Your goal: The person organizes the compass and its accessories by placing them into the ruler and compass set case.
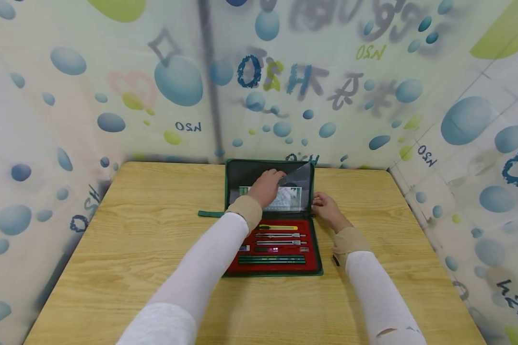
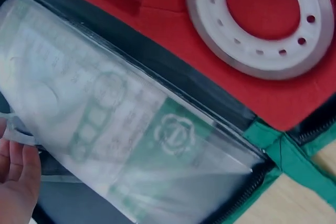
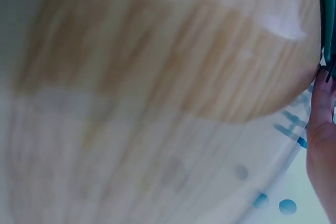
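A green zip-edged drawing instrument case [image 1: 318,258] lies unfolded on the table, its dark lid [image 1: 241,168] raised at the back. My left hand [image 1: 266,188] reaches over the lid and pinches the edge of its clear plastic pocket [image 2: 184,174], pulling the film up. Behind the film is a printed white-and-green sheet [image 1: 290,197]. At the lid's lower right corner, my right hand [image 1: 327,210] holds the case's edge; part of its grip is hidden. The red tray carries a yellow cutter [image 1: 285,228], metal compasses [image 1: 280,243] and green pencils [image 1: 272,259].
A green strap [image 1: 210,213] sticks out left of the case. In the left wrist view, a white ring-shaped protractor [image 2: 207,30] sits in the red tray. The wooden table [image 1: 155,191] meets a patterned cloth wall [image 1: 164,143] behind.
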Demonstrator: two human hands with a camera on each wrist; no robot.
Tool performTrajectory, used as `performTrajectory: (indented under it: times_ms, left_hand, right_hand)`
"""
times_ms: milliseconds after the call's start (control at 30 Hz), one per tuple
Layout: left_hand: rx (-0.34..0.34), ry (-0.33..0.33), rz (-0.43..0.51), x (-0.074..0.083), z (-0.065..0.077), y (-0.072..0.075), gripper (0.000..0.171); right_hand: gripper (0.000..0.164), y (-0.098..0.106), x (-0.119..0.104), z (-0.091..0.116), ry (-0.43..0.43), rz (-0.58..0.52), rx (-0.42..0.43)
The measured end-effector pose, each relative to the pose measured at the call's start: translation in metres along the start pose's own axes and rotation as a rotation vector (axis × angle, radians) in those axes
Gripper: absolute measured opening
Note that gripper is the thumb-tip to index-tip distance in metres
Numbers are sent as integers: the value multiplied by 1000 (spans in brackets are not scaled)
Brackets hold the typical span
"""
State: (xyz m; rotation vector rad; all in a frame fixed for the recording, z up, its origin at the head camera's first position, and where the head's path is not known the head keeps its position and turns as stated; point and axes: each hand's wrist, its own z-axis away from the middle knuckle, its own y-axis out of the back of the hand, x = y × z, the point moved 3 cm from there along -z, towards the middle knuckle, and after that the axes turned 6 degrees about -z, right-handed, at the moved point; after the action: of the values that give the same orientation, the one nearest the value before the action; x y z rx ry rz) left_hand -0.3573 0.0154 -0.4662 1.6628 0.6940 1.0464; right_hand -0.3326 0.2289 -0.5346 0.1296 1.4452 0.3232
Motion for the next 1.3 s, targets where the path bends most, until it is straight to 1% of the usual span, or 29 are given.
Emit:
performTrajectory:
  times_ms: [200,267,400,500,600,667,733,767,800,833,867,900,967,1000,1033,1067,1100,1133,1200,1233,1300]
  left_hand:
    - [-77,-2,-95,0,-1,-8,47]
    - [-77,-11,-136,1,-1,-10,49]
    - [-75,-23,-178,1,2,-13,52]
    - [-67,-36,-159,-2,6,-12,53]
    - [-32,-48,-82,-8,8,-10,47]
    - [15,-52,-11,-15,11,-8,42]
    - [100,-53,41,-24,16,-5,37]
    - [152,-46,71,-29,19,-1,35]
    - [221,-41,90,-35,23,2,33]
    - [300,-31,111,-42,27,7,32]
    - [378,-16,137,-50,32,11,31]
    - [456,8,162,-58,37,16,30]
    - [574,76,242,-75,48,26,30]
    - [615,112,288,-84,53,29,31]
    - [635,154,342,-94,58,32,33]
    - [631,198,398,-104,63,33,35]
    - [605,241,451,-114,66,32,36]
    - [553,281,514,-123,70,30,38]
    - [401,348,623,-137,78,23,41]
    - [309,374,666,-143,81,18,42]
    - [145,392,738,-149,87,10,43]
  right_hand:
    - [25,-1,-5,0,-15,50,33]
    - [25,-1,-5,0,-31,64,44]
    - [23,-1,-2,0,-58,53,55]
    - [21,-1,0,0,-47,49,51]
    - [20,0,0,-1,-29,35,51]
    - [20,1,-1,-1,-32,38,50]
    - [21,1,0,-1,-39,34,53]
    - [22,1,2,-3,-45,40,53]
    - [22,1,5,-5,-45,29,51]
    - [21,1,5,-4,-41,16,40]
    - [20,2,14,-10,-19,-6,30]
    - [20,2,18,-13,-9,-18,29]
    - [18,3,24,-18,24,-44,16]
    - [18,3,24,-18,34,-53,14]
    - [18,3,23,-17,40,-44,15]
    - [18,4,23,-18,36,-24,30]
    - [19,2,14,-12,18,1,42]
    - [19,1,11,-9,9,13,50]
    - [20,-1,3,-3,-17,50,56]
    - [20,-2,0,-1,-25,60,58]
    - [20,-3,-3,1,-42,70,58]
